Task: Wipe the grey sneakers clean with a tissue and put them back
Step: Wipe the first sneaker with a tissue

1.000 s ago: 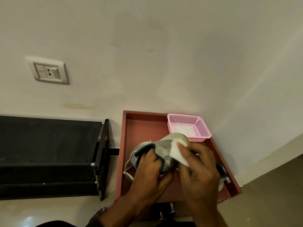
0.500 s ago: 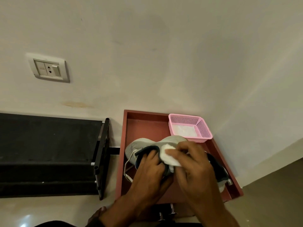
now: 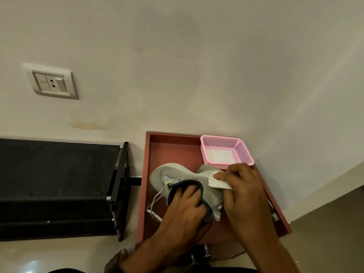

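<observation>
Plain off-white wall (image 3: 197,66) fills the upper frame, and against it at lower centre sits a reddish-brown tray (image 3: 173,148) with raised edges. Over the tray's middle, the left hand (image 3: 185,209) has its fingers tucked into the dark padded collar of a grey sneaker (image 3: 177,176), holding it with the toe aimed to the frame's left. The right hand (image 3: 244,190) pinches a folded white tissue (image 3: 218,183) and presses it on the sneaker's heel side. The shoe's upper is a fine pale mesh, its sole rim rounded, and white laces (image 3: 155,201) trail loose onto the tray floor. A second sneaker is mostly hidden under the right hand. In the tray's far right corner stands a pink perforated plastic basket (image 3: 244,152) (white tissues lie flat inside). Bare tray floor shows beyond the toe. Left of the tray stands a black rack (image 3: 59,184) with metal posts, a narrow gap between them; a wall socket (image 3: 52,82) sits upper left.
</observation>
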Available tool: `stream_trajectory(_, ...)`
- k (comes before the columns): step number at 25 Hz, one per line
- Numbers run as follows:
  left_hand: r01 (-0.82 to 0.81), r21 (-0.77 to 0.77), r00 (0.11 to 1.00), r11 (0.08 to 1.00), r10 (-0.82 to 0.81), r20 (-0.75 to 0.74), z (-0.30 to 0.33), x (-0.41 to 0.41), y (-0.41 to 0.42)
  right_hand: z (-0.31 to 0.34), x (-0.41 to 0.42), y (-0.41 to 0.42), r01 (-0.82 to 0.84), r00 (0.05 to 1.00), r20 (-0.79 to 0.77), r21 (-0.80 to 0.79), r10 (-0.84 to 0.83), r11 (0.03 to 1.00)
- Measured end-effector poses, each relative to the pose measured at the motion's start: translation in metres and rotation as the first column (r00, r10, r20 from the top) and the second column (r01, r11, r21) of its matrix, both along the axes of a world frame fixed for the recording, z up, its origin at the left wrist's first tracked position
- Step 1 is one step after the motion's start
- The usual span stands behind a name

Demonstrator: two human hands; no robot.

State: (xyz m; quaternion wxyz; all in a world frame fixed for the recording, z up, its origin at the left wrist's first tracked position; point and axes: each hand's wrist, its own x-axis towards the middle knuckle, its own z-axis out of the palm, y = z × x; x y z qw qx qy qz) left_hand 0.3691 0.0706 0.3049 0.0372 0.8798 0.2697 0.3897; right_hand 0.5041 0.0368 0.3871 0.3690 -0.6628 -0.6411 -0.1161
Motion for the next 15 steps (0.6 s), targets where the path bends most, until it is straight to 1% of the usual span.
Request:
stream_trajectory(2,0.02,-0.054,0.998,0.998,-0.016,0.059,-0.001,0.0,0.001,-0.008,-0.018,-0.01,-0.108,0.994,-0.011,-0.016,0.108,0.994)
stream_trajectory(3,0.017,-0.068,0.997,0.998,-0.011,0.081,-0.001,-0.001,0.001,-0.011,-0.023,-0.016,-0.182,0.983,-0.027,-0.011,0.182,0.983)
stream_trajectory(4,0.018,-0.083,0.995,0.996,-0.01,0.098,0.002,-0.003,0.002,-0.013,-0.021,-0.02,-0.217,0.975,-0.042,0.01,0.217,0.976)
stream_trajectory(5,0.034,-0.12,0.993,0.992,-0.02,0.113,0.005,-0.004,0.002,-0.014,-0.014,-0.021,-0.194,0.979,-0.051,0.044,0.196,0.98)
stream_trajectory(6,0.052,-0.163,0.991,0.985,-0.031,0.127,0.006,-0.006,0.004,-0.015,-0.007,-0.019,-0.125,0.989,-0.071,0.084,0.131,0.989)
stream_trajectory(7,0.06,-0.188,0.991,0.98,-0.036,0.132,0.007,-0.007,0.004,-0.016,-0.003,-0.019,-0.045,0.992,-0.114,0.113,0.058,0.993)
stream_trajectory(8,0.079,-0.207,0.987,0.975,-0.047,0.155,0.01,-0.007,0.003,-0.017,-0.005,-0.021,-0.009,0.986,-0.164,0.136,0.031,0.991)
stream_trajectory(9,0.107,-0.23,0.978,0.967,-0.061,0.2,0.01,-0.006,0.003,-0.021,-0.015,-0.024,-0.029,0.978,-0.198,0.155,0.06,0.987)
stream_trajectory(10,0.104,-0.222,0.976,0.969,-0.057,0.209,0.009,-0.006,0.003,-0.027,-0.029,-0.029,-0.077,0.971,-0.212,0.165,0.111,0.983)
stream_trajectory(11,0.055,-0.179,0.98,0.982,-0.019,0.197,0.008,-0.006,0.003,-0.033,-0.043,-0.035,-0.132,0.965,-0.201,0.178,0.167,0.975)
stream_trajectory(12,0.014,-0.17,0.982,0.985,0.018,0.187,0.01,-0.007,0.003,-0.037,-0.05,-0.039,-0.171,0.963,-0.173,0.202,0.207,0.964)
stream_trajectory(13,0.029,-0.211,0.982,0.977,0.012,0.188,0.009,-0.008,0.004,-0.039,-0.048,-0.038,-0.182,0.966,-0.14,0.222,0.216,0.958)
stream_trajectory(14,0.069,-0.274,0.976,0.959,-0.008,0.219,0.01,-0.008,0.005,-0.038,-0.038,-0.033,-0.155,0.976,-0.115,0.241,0.187,0.958)
stream_trajectory(15,0.131,-0.332,0.968,0.934,-0.048,0.245,0.01,-0.009,0.005,-0.035,-0.026,-0.026,-0.092,0.985,-0.116,0.256,0.125,0.962)
